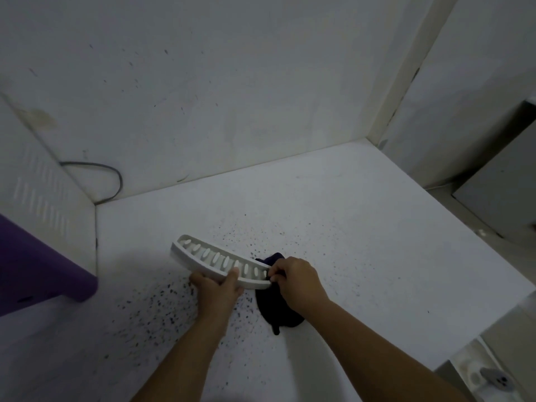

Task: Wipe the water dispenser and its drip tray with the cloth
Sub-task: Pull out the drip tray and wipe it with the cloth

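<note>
White drip tray (216, 261) runs lengthwise upper-left to lower-right.

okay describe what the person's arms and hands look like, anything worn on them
Both forearms are bare up to the frame's bottom edge, no sleeves showing. The left hand and right hand wear no gloves, and no rings, watch or bracelets are visible.

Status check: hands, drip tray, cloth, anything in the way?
Left hand grips drip tray, held off the floor. Right hand pinches dark cloth against the tray's right end. Nothing in the way.
</note>
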Available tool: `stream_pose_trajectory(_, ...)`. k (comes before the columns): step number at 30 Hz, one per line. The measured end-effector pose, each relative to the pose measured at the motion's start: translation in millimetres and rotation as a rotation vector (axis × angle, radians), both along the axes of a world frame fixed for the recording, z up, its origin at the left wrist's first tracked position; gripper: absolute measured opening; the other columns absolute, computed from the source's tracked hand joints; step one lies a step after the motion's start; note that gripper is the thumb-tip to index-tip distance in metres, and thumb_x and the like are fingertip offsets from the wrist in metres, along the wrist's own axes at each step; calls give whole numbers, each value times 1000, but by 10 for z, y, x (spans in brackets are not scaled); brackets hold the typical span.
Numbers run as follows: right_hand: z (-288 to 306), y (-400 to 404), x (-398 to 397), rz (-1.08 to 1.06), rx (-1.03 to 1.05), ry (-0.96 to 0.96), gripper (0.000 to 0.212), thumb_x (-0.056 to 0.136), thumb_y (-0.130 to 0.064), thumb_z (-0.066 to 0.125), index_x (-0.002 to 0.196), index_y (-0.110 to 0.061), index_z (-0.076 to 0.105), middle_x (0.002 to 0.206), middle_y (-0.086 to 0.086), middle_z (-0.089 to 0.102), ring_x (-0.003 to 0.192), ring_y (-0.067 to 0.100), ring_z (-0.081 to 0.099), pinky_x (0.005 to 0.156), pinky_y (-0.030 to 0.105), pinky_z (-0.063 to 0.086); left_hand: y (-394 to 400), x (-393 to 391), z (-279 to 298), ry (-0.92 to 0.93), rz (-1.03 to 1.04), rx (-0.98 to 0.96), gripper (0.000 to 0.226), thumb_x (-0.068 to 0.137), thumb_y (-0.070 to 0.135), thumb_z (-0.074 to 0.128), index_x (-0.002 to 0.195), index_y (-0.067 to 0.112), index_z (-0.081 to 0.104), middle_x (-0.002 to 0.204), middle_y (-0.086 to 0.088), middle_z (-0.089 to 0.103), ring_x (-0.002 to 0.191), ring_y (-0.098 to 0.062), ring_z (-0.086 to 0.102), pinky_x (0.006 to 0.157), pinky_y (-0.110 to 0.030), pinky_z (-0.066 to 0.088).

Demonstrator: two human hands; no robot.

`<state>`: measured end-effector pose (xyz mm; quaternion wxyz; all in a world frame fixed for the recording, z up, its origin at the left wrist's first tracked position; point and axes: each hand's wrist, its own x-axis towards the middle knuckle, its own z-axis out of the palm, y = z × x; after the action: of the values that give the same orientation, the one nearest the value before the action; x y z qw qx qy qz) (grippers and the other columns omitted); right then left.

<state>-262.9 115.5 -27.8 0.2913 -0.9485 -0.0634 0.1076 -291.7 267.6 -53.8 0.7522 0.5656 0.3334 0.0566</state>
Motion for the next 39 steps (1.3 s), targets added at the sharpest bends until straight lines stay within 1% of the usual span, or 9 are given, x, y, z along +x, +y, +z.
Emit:
stream_pose_trajectory(4, 20, 71, 24, -132, 72, -30, 14, 89, -12, 60, 90, -16, 73, 91, -1, 71, 75, 6, 53, 69, 14, 37, 23, -1, 4, -4, -10, -2, 53, 86, 6, 65, 118, 24, 26, 124, -10, 46, 108, -26, 58, 77, -33, 54)
stream_pose_trajectory(10, 30, 24, 25, -59, -6, 34, 18, 89, -11, 55, 86, -18, 71, 86, -6, 69, 72, 5, 52, 54, 5, 32, -10, 40, 34, -48, -78, 114, 49, 86, 8, 66, 115, 23, 28, 113, -3, 50, 90, -9, 59, 66, -27, 54)
stream_pose_trajectory(14, 59, 77, 56, -185, 63, -5, 9, 87, -13, 62, 87, -17, 70, 83, -6, 67, 71, 5, 53, 54, 4, 33, 9, 38, 34, -50, -67, 88, 52, 86, 6, 65, 120, 20, 28, 116, -5, 48, 93, -13, 60, 68, -29, 55)
stream_pose_trajectory(18, 30, 62, -4, -29, -32, 49, 13, 89, -14, 58, 87, -17, 70, 89, -2, 70, 71, 5, 50, 56, 5, 31, 11, 30, 6, -44, -48, 71, 52, 85, 5, 65, 117, 23, 29, 114, -4, 49, 92, -10, 59, 65, -26, 55)
stream_pose_trajectory(21, 62, 22, 45, -74, 16, 71, 12, 89, -13, 59, 87, -17, 70, 92, -1, 70, 75, 7, 54, 65, 11, 37, 10, 39, -1, -29, -40, 31, 51, 85, 5, 65, 116, 23, 28, 118, -5, 48, 97, -18, 60, 65, -27, 55)
stream_pose_trajectory(25, 57, 84, -36, -206, 147, -80, 13, 91, -15, 58, 96, -19, 70, 94, -4, 69, 77, 6, 55, 63, 4, 36, 33, -3, -32, 7, 0, -61, 57, 85, 3, 65, 125, 20, 28, 127, -11, 47, 110, -27, 57, 75, -34, 55)
stream_pose_trajectory(29, 28, 164, -66, 76, 56, -168, 18, 92, -13, 55, 100, -13, 71, 100, 3, 67, 94, 16, 57, 80, 18, 42, 39, -25, -38, 7, 0, -109, 60, 86, 1, 64, 129, 19, 27, 129, -13, 48, 112, -30, 57, 76, -35, 55)
stream_pose_trajectory(34, -1, 168, 86, 23, -49, -230, 17, 92, -9, 54, 100, -11, 68, 102, 6, 64, 94, 17, 56, 72, 16, 33, 23, -15, -10, 2, -21, -39, 59, 85, 3, 65, 128, 16, 27, 128, -13, 48, 109, -27, 58, 76, -35, 55)
stream_pose_trajectory(39, -19, 134, -5, 238, -98, -238, 19, 92, -10, 53, 103, -14, 68, 106, 4, 63, 99, 19, 53, 77, 23, 40, 45, -19, -44, 22, 10, -87, 56, 85, 2, 65, 126, 16, 29, 128, -16, 49, 110, -31, 58, 75, -36, 55)
